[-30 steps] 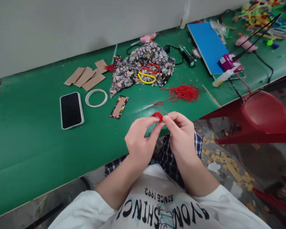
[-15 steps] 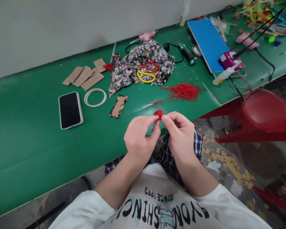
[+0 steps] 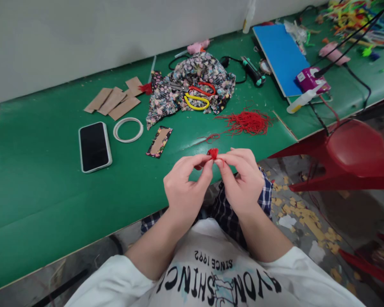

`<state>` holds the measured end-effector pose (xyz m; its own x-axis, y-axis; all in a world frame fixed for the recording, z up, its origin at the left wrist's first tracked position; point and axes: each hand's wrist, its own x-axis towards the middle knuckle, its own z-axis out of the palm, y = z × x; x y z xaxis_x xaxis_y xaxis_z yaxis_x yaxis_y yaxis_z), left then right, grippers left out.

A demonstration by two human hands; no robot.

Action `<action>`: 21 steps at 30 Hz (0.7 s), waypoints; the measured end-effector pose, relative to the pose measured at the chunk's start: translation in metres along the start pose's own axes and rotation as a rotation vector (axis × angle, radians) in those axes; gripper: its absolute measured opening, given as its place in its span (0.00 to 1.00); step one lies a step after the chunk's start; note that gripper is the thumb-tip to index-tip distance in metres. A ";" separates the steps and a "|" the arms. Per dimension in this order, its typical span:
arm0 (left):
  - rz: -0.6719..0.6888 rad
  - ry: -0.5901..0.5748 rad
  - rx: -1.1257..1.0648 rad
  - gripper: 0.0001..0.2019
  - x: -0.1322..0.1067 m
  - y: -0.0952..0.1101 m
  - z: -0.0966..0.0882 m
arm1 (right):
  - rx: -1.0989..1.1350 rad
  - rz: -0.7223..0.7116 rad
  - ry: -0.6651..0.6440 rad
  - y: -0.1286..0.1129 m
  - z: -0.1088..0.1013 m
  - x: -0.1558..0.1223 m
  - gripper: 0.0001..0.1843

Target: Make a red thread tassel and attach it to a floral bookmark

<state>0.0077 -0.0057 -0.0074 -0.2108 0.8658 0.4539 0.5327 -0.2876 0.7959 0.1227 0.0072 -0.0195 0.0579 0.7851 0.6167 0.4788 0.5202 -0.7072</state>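
Between the fingertips of both hands is a small red thread tassel (image 3: 213,153), its fanned threads pointing away from me. My left hand (image 3: 188,183) pinches it from the left with thumb and forefinger. From the right, my right hand (image 3: 242,179) pinches the lower end, where a short red strand curls beside the thumb. The fingers hide the tassel's bottom. Just beyond the hands lie a few loose red threads (image 3: 212,137) and a larger heap of red thread (image 3: 250,123). To the left rests a cardboard piece edged with floral fabric (image 3: 160,142).
Scissors (image 3: 195,94) lie on crumpled floral fabric (image 3: 166,106). Leftward are cardboard pieces (image 3: 124,107), a tape roll (image 3: 115,133) and a phone (image 3: 94,147). Rightward sit a utility knife (image 3: 254,72), a blue board (image 3: 278,59), a purple power adapter (image 3: 310,80) and a red stool (image 3: 358,147).
My right forefinger and thumb have come in closer against my left fingertips at the tassel's lower end. The tassel now points more upright, its threads fanned away from me.
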 end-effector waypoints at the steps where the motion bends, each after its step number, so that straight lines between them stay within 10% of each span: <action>1: -0.002 -0.005 -0.007 0.04 0.000 0.000 0.000 | -0.067 -0.067 -0.001 0.001 -0.001 0.000 0.07; 13: 0.081 -0.028 0.116 0.02 0.003 0.006 0.000 | -0.221 -0.183 0.031 0.007 0.004 -0.002 0.07; 21: -0.274 -0.162 -0.260 0.03 0.004 -0.001 -0.002 | -0.236 -0.221 -0.007 0.007 -0.001 -0.003 0.10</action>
<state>0.0042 -0.0026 -0.0054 -0.1735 0.9719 0.1591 0.2459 -0.1136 0.9626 0.1269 0.0088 -0.0259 -0.0757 0.6641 0.7438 0.6691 0.5869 -0.4559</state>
